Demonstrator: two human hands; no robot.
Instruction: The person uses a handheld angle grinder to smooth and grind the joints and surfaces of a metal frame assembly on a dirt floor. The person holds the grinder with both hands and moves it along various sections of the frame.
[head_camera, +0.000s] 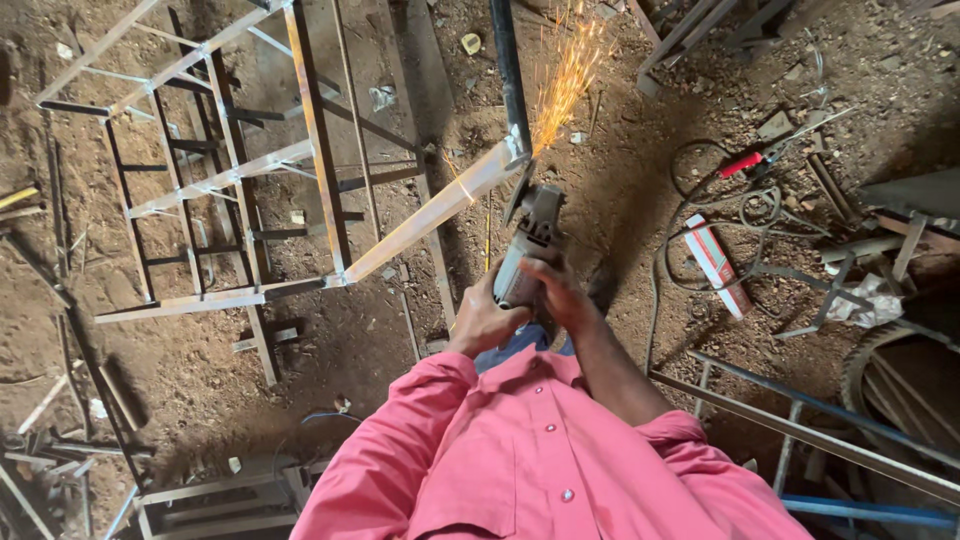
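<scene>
Both hands (520, 300) on grinder (525, 245) (sparking)

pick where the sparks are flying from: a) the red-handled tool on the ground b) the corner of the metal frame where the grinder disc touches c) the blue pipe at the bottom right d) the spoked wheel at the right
b: the sparks spray up from where the angle grinder, held in both the left hand and right hand, meets the metal frame's corner.

The person wore a pink-red button-up shirt (520, 460) with small pale buttons down the front, a long left sleeve (385, 455) and blue trousers (515, 345) beneath.
</scene>
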